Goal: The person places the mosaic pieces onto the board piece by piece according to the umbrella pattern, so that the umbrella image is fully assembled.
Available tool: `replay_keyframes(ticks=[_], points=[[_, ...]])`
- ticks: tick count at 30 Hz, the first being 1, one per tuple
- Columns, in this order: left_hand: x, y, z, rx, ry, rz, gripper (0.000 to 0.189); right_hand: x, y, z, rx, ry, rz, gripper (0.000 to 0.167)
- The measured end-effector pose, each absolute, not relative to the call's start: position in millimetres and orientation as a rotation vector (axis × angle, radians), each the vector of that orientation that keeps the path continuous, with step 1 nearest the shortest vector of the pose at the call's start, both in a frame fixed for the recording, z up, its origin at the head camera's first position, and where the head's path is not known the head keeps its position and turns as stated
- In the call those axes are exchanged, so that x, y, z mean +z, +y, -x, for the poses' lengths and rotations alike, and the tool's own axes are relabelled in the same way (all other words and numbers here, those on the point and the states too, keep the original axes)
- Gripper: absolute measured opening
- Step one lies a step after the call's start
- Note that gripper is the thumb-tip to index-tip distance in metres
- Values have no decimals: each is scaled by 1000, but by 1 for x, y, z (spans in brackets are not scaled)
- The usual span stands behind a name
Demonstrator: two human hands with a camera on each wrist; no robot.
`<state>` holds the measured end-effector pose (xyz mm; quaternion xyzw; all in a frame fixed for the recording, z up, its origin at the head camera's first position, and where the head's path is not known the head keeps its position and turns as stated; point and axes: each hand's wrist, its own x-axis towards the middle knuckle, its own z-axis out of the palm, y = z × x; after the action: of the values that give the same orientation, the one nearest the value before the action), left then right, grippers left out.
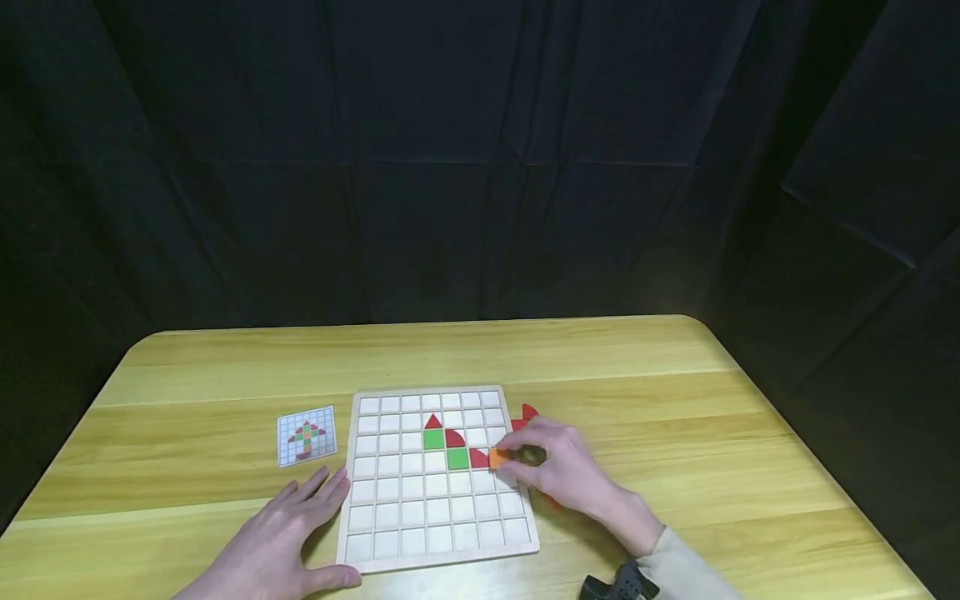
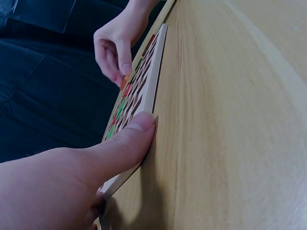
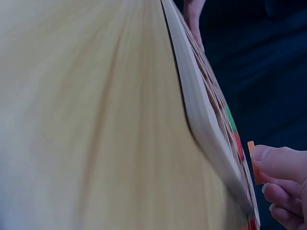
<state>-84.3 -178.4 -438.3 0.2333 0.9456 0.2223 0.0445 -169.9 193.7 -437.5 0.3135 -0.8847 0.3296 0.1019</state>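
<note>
A square board (image 1: 442,562) with a grid of white cells lies on the table. Set in its cells are a red triangle (image 1: 432,422), two green squares (image 1: 433,439) and two red quarter-circle tiles (image 1: 454,438). My right hand (image 1: 566,467) pinches an orange square tile (image 3: 254,167) between thumb and fingers, over the board's right side beside the lower red quarter-circle. Along the left edge rests my left hand (image 1: 273,537), fingers extended; its thumb (image 2: 132,139) lies against the near left corner.
Left of the board lies a small card (image 1: 306,436) printed with a coloured grid pattern. Loose red pieces (image 1: 529,412) sit right of the board, partly hidden by my right hand. A dark curtain (image 1: 450,167) hangs behind the wooden table (image 1: 675,417).
</note>
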Motion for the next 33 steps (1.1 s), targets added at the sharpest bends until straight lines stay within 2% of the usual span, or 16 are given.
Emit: replay_keyframes(ticks=[12, 33], points=[[-438, -177, 85, 688, 2875, -692, 109, -438, 154, 175, 973, -2620, -1023, 17], [-436, -177, 84, 687, 2848, -618, 110, -444, 120, 175, 928, -2484, -1149, 16]])
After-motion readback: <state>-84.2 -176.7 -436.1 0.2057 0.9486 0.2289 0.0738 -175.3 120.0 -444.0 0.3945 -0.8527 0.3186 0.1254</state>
